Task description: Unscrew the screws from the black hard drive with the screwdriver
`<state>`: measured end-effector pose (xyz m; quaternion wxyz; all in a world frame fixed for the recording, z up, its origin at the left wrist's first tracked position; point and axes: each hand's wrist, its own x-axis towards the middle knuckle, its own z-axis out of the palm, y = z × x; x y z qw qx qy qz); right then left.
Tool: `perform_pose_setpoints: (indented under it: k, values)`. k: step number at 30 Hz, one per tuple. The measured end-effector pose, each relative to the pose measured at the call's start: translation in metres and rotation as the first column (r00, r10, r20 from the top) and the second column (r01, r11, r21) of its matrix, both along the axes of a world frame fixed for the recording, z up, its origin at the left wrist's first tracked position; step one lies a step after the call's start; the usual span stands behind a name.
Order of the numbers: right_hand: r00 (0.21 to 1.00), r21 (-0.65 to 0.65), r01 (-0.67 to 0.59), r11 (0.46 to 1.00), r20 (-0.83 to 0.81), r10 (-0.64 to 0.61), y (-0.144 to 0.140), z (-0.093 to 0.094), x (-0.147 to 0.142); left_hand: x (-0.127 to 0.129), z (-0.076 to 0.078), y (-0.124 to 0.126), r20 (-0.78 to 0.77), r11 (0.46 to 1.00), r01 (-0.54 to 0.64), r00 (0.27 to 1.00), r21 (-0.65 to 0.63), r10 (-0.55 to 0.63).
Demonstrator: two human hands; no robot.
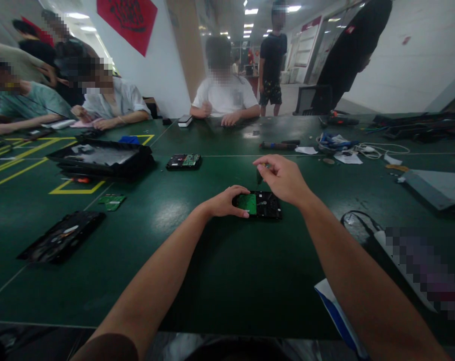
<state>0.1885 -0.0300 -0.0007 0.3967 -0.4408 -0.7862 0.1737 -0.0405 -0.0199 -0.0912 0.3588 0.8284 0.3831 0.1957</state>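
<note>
A black hard drive (270, 206) with a green circuit board (249, 202) on its left part lies flat on the green table, a little right of the middle. My left hand (227, 201) grips its left end, thumb on the near edge and fingers on the far edge. Above the drive, my right hand (282, 175) pinches a small screwdriver (259, 175), held upright with its tip pointing down at the drive. The tip is too small to tell whether it touches a screw.
Another hard drive (183, 161) lies beyond my left hand. At left are a black tray (103, 155), a loose green circuit board (112, 201) and a dark device (61, 235). Cables (377, 148) and a grey metal box (434, 188) lie at right. A person (225, 95) sits opposite.
</note>
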Motion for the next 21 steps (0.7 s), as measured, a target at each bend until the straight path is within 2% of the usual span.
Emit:
perform_pose_setpoints:
  k: [21]
  values:
    - [1.0,-0.003,0.0,1.0,-0.026,0.0,0.0001,0.0006,0.0005,0.002,-0.0068,-0.0008,-0.011,0.997,-0.075,0.997,-0.006,0.075]
